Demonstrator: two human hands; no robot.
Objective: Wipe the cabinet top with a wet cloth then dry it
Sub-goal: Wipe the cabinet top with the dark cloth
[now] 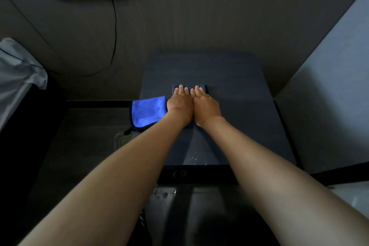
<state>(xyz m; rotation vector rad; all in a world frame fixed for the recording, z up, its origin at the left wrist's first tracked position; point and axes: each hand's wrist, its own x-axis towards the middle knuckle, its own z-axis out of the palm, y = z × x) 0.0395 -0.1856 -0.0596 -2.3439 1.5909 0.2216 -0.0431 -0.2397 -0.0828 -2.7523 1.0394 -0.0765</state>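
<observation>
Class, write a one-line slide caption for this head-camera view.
Both hands, left and right, press a dark cloth flat on the cabinet top; a blue cloth overhangs its left edge.

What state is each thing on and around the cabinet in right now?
Dark cloth: flat on the cabinet top, pressed under both hands.
Blue cloth: folded, untouched, overhanging the left edge.
Left hand: open, flat.
Right hand: open, flat.
Cabinet top: a few droplets near the front.
Cable: plugged in.
</observation>
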